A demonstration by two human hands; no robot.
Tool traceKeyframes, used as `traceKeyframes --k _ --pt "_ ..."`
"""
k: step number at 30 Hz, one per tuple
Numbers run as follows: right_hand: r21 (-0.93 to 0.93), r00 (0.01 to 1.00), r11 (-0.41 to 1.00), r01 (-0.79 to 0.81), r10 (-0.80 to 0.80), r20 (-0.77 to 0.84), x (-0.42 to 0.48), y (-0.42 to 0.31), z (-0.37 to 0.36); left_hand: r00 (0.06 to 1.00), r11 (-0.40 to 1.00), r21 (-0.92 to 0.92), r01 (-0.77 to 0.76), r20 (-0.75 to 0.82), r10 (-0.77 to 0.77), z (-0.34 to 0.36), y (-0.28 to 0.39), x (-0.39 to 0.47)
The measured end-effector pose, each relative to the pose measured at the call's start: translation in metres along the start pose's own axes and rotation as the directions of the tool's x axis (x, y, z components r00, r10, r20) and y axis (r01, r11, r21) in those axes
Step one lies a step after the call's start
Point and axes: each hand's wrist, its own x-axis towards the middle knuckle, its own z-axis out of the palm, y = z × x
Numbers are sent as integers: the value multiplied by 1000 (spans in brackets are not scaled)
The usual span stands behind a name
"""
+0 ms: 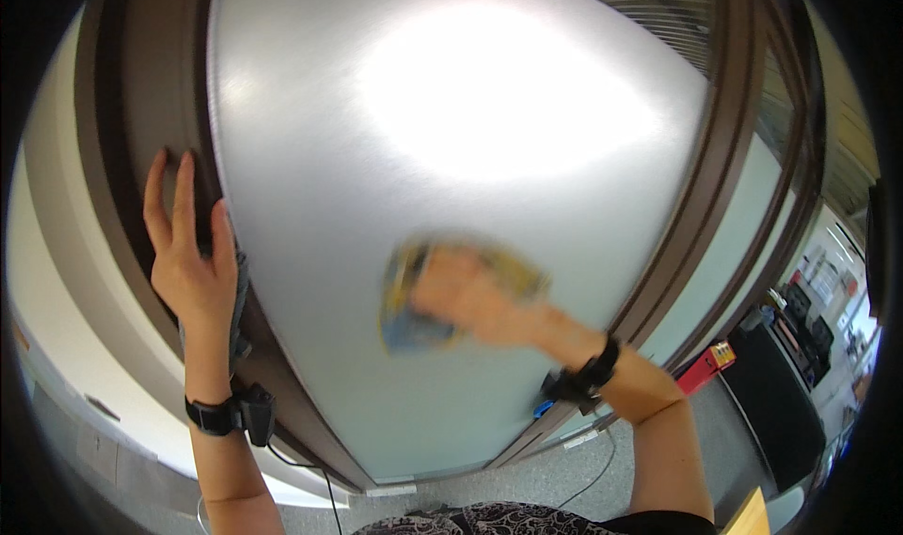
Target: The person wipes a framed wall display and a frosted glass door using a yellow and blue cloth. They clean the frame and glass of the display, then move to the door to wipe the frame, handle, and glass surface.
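Observation:
A blurred, patterned yellow-and-blue cloth lies against the frosted glass panel, with my right hand gripping it from above. Over on the left, my left hand rests on the dark brown door frame, two fingers stretched upward and the thumb at the glass edge. Behind that palm and wrist hangs a grey cloth, mostly hidden; the other fingers are folded out of sight around it. Both wrists wear black straps with small devices.
Brown-framed glass panels continue to the right. Beyond stands a black cabinet, with a red box beside it. Thin cables trail toward the grey floor. A pale wall curves along the left. Strong glare whitens the upper glass.

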Motion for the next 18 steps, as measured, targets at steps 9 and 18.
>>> traceKeyframes --k 9,18 --pt "-505 958 827 -247 131 -254 90 -26 -62 989 995 -34 92 118 -88 -9 -4 -3" --pt "6 934 977 213 -202 -296 19 -46 77 979 989 -99 112 181 -93 -11 4 3"
